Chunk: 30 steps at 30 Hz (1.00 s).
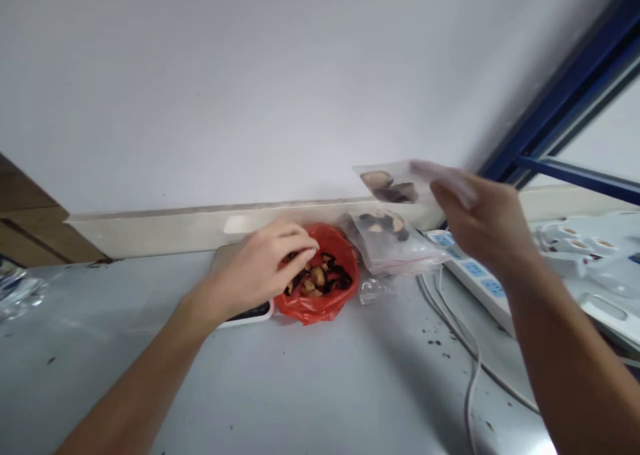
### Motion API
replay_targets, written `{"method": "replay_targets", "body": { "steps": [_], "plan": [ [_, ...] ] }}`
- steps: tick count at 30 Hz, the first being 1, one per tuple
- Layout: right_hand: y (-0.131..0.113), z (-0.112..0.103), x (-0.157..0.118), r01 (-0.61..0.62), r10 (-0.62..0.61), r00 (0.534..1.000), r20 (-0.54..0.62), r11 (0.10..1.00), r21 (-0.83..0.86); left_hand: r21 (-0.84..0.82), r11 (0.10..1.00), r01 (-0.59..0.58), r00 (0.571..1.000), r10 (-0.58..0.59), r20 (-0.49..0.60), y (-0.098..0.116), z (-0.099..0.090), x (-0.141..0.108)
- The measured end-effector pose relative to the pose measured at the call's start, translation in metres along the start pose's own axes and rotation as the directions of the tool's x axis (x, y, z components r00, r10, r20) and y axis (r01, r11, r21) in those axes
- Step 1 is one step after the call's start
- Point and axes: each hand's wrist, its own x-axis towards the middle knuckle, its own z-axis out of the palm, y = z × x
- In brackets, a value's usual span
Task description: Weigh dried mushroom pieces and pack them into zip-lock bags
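Observation:
My left hand (270,261) hovers at the left side of a red plastic bag (320,311), its thumb and fingertips closed together. Whether anything sits between them is too small to tell. Inside that bag lie dried mushroom pieces (317,278), brown and dark. My right hand (475,208), a little blurred, grips a clear plastic bag (390,183) by its right end and holds it up in the air. A few dried mushroom slices show at this bag's far end. Below it, other clear bags (385,241) with mushroom slices lie beside the red bag.
A white device with a dark panel (250,313) lies partly under my left hand. At right are a white power strip (475,275), looped cables (473,355) and a blue metal frame (555,101). Crumpled clear plastic (373,289) lies by the red bag. Dark crumbs dot the table (300,395).

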Motion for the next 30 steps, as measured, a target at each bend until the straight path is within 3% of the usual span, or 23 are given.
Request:
{"method": "replay_targets", "body": {
  "steps": [1, 3, 4, 6, 9, 12, 15, 19, 23, 25, 27, 28, 30],
  "plan": [
    [0.013, 0.002, -0.007, 0.067, -0.066, 0.998, 0.015, 0.995, -0.070, -0.020, 0.999, 0.028, 0.995, -0.026, 0.099, -0.001, 0.008, 0.002],
    [0.033, 0.010, -0.022, 0.159, -0.123, 0.959, 0.256, 0.979, -0.124, -0.055, 0.996, 0.077, 0.971, -0.062, 0.229, -0.002, 0.021, 0.004],
    [0.040, 0.013, -0.028, 0.162, -0.105, 0.927, 0.360, 0.978, -0.131, -0.066, 0.994, 0.092, 0.961, -0.071, 0.267, -0.002, 0.026, 0.004],
    [0.043, 0.016, -0.034, 0.132, -0.060, 0.887, 0.457, 0.983, -0.128, -0.078, 0.991, 0.105, 0.952, -0.077, 0.298, -0.002, 0.032, 0.004],
    [0.029, 0.010, -0.031, 0.075, -0.046, 0.928, 0.371, 0.995, -0.065, -0.082, 0.989, 0.124, 0.958, -0.098, 0.269, -0.002, 0.032, 0.000],
    [0.005, 0.006, -0.019, 0.083, -0.083, 0.989, 0.125, 0.997, 0.005, -0.080, 0.986, 0.146, 0.971, -0.127, 0.201, -0.005, 0.027, -0.008],
    [-0.019, 0.017, -0.009, 0.094, -0.093, 0.996, -0.016, 0.992, 0.081, -0.075, 0.984, 0.164, 0.977, -0.152, 0.152, -0.010, 0.019, -0.020],
    [-0.044, 0.051, -0.004, 0.094, -0.109, 0.993, 0.050, 0.966, 0.241, -0.084, 0.979, 0.188, 0.977, -0.177, 0.121, -0.019, 0.004, -0.035],
    [-0.069, 0.088, 0.000, 0.107, -0.165, 0.975, 0.151, 0.936, 0.336, -0.053, 0.965, 0.257, 0.963, -0.251, 0.094, -0.032, -0.023, -0.050],
    [-0.083, 0.102, 0.004, 0.132, -0.201, 0.964, 0.171, 0.928, 0.348, 0.000, 0.943, 0.333, 0.937, -0.331, 0.109, -0.041, -0.039, -0.061],
    [-0.097, 0.110, 0.010, 0.093, -0.193, 0.937, 0.292, 0.941, 0.325, 0.069, 0.898, 0.435, 0.885, -0.441, 0.151, -0.051, -0.055, -0.074],
    [-0.103, 0.112, 0.014, 0.051, -0.172, 0.900, 0.401, 0.954, 0.296, 0.102, 0.866, 0.489, 0.846, -0.499, 0.188, -0.056, -0.061, -0.080],
    [-0.115, 0.117, 0.020, -0.016, -0.120, 0.757, 0.642, 0.979, 0.203, 0.182, 0.785, 0.592, 0.723, -0.617, 0.311, -0.065, -0.072, -0.089]
  ]
}}
